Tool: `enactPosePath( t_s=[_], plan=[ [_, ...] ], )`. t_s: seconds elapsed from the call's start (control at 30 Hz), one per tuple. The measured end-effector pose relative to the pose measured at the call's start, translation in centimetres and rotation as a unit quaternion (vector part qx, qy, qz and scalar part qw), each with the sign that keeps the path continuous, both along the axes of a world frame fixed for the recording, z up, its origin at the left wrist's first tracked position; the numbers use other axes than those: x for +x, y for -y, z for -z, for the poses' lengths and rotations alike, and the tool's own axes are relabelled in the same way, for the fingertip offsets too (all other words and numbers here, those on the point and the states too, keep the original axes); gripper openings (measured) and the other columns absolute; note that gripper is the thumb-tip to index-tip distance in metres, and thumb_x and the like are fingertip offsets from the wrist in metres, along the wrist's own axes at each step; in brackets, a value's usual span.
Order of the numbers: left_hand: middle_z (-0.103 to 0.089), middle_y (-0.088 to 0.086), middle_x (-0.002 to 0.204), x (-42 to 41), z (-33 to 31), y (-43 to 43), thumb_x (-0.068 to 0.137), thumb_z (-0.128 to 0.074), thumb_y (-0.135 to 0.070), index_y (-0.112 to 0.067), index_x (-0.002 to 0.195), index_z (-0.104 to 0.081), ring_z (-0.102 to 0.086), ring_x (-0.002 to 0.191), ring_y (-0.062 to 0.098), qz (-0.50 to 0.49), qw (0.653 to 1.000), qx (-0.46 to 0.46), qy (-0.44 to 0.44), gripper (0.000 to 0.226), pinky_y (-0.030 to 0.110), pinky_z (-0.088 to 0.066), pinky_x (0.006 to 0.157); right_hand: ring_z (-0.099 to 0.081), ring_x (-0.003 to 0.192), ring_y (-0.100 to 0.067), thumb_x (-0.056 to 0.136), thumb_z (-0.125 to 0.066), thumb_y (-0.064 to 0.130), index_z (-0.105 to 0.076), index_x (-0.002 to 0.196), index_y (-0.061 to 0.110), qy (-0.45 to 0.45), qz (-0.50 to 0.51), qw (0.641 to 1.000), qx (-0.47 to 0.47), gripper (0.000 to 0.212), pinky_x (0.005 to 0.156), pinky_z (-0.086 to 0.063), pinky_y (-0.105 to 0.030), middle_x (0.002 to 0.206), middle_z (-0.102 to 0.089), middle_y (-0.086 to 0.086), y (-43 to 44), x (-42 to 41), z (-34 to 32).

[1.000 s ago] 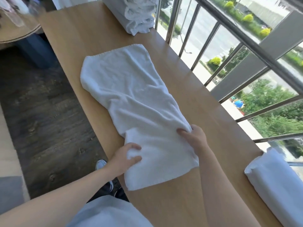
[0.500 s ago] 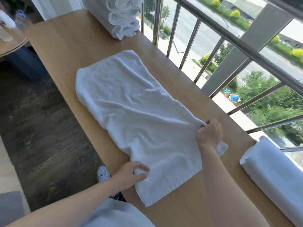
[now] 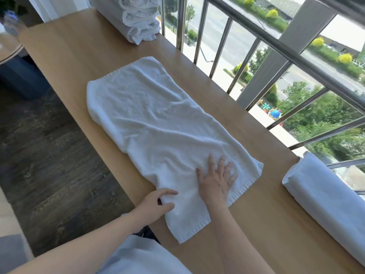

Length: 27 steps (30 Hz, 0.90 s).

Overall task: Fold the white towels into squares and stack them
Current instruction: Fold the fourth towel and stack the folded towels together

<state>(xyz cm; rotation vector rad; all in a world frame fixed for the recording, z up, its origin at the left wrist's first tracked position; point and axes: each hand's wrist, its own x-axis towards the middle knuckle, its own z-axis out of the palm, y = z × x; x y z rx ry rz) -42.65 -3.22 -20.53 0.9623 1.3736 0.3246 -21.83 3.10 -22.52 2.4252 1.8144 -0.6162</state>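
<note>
A white towel (image 3: 158, 127) lies spread lengthwise on the long wooden table (image 3: 266, 224), folded once into a long strip and still wrinkled. My left hand (image 3: 156, 204) pinches the towel's near left edge between thumb and fingers. My right hand (image 3: 216, 178) lies flat on the towel's near end with fingers spread. A pile of white towels (image 3: 138, 18) sits at the table's far end. Another folded white towel (image 3: 325, 206) rests at the right, near the railing.
A metal railing (image 3: 256, 48) runs along the table's right side with a street and trees below. The dark wood floor (image 3: 49, 155) is to the left. A round table (image 3: 9, 50) with a bottle stands at the far left.
My right hand let go of the towel's right corner and now lies flat on the near end. The right edge has been pulled outward and the towel lies wider. My left hand keeps its pinch.
</note>
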Motion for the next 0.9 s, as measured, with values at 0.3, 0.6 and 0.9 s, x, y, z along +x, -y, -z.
enactPosePath(
  t_s=[0.3, 0.6, 0.9],
  plan=[
    [-0.059, -0.014, 0.118, -0.6, -1.4, 1.9, 0.101, -0.059, -0.018, -0.032, 0.108, -0.073, -0.064, 0.093, 0.005, -0.021, 0.999, -0.028, 0.013, 0.020, 0.013, -0.052, 0.066, 0.025, 0.151, -0.022, 0.102, -0.014, 0.061, 0.018, 0.154, 0.047, -0.002, -0.063, 0.997, -0.036, 0.062, 0.119, 0.019, -0.052, 0.164, 0.025, 0.008, 7.6, -1.3, -0.1],
    [-0.057, 0.009, 0.099, -1.3, -0.3, 4.5, 0.096, -0.067, -0.021, -0.036, 0.105, -0.070, -0.066, 0.096, 0.027, -0.135, 0.991, 0.018, 0.007, 0.018, 0.041, -0.057, 0.092, 0.025, 0.151, -0.027, 0.104, -0.023, 0.057, 0.014, 0.156, 0.044, -0.008, -0.104, 0.991, -0.082, 0.065, 0.122, 0.012, -0.051, 0.161, 0.031, 0.007, 11.1, -1.8, -1.6],
    [-0.073, -0.004, 0.071, -2.6, 0.1, 3.0, 0.091, -0.070, -0.043, -0.035, 0.100, -0.068, -0.070, 0.066, 0.009, -0.038, 0.990, 0.075, -0.117, 0.012, 0.028, -0.054, 0.062, -0.010, 0.152, -0.029, 0.103, -0.039, 0.049, -0.023, 0.156, 0.032, -0.046, -0.075, 0.995, 0.039, 0.058, 0.121, -0.010, -0.048, 0.165, -0.015, -0.004, 7.7, -0.3, -1.8]
  ],
)
